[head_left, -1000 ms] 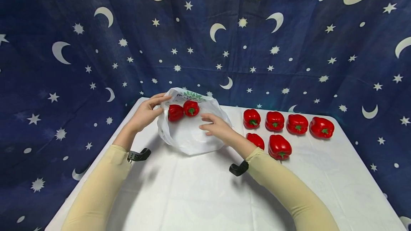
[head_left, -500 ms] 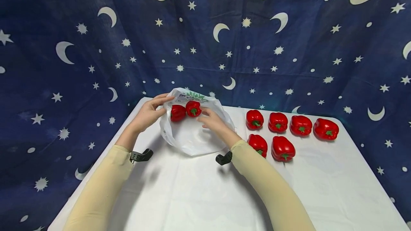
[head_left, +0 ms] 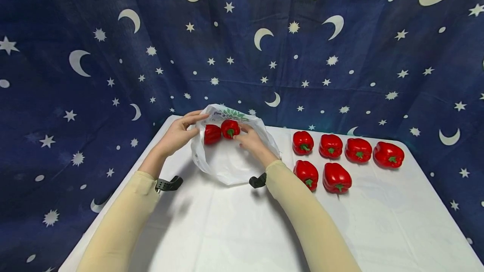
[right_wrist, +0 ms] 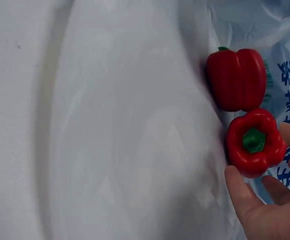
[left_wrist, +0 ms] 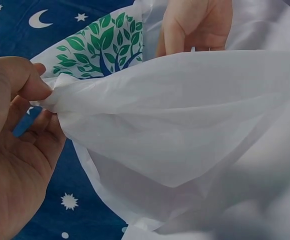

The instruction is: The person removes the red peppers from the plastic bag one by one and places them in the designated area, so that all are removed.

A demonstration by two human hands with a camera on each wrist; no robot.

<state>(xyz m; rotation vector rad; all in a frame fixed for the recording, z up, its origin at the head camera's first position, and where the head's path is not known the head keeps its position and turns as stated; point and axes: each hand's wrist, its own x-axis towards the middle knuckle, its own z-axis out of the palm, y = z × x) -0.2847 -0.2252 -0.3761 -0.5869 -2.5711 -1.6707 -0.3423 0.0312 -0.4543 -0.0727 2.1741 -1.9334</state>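
A white plastic bag (head_left: 230, 167) with a green leaf print lies on the table, its mouth facing me. With thumb and fingers, my left hand (head_left: 177, 137) pinches the left rim of the bag, which the left wrist view shows gathered between them. Inside are two red bell peppers side by side: the left pepper (head_left: 212, 134) and the right pepper (head_left: 230, 129). My right hand (head_left: 251, 142) reaches into the bag, its spread fingertips right at the near side of the right pepper. In the right wrist view that pepper (right_wrist: 255, 142) shows its green stem end.
On the table's right side sit several more red bell peppers in two rows, including a front one (head_left: 336, 177) and a far-right one (head_left: 388, 154). A dark blue cloth (head_left: 227, 32) with moons and stars hangs behind the white-covered table (head_left: 227, 230).
My right hand has moved inward and left to the right pepper in the bag. My left hand keeps its pinch on the rim. The peppers stay in place; the view has shifted slightly.
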